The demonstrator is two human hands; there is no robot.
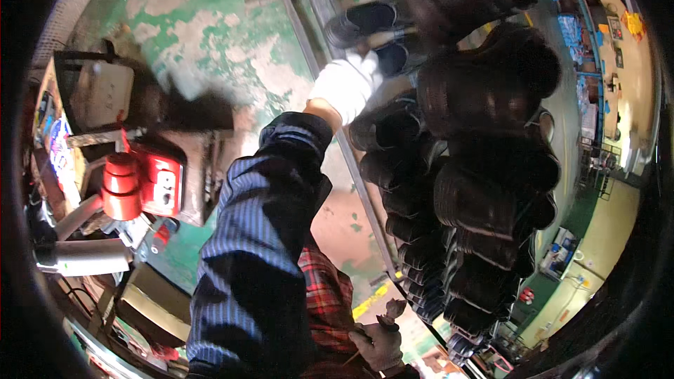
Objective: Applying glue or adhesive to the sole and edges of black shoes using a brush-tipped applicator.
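My left hand (pixel 345 89), in a bright white glove, reaches out to a rack of black shoes. Its fingers are bent against a black shoe (pixel 361 24) and the dark shoe end (pixel 391 60) below it. What lies between the fingertips is too bright and blurred to make out. Low in the view, close to my body, my right hand (pixel 379 346) wears a greyish glove. Its fingers are closed round a thin stick-like tool with a crumpled brownish lump (pixel 393 311) on top. More black shoes (pixel 477 91) hang in tight rows to the right.
A metal rack frame (pixel 365 200) runs along the near side of the shoes. On the left stand a red container (pixel 121 186), a red box (pixel 163 181) and a white cylinder (pixel 93 257). The floor (pixel 242 35) is worn green paint. Benches (pixel 621 91) line the far right.
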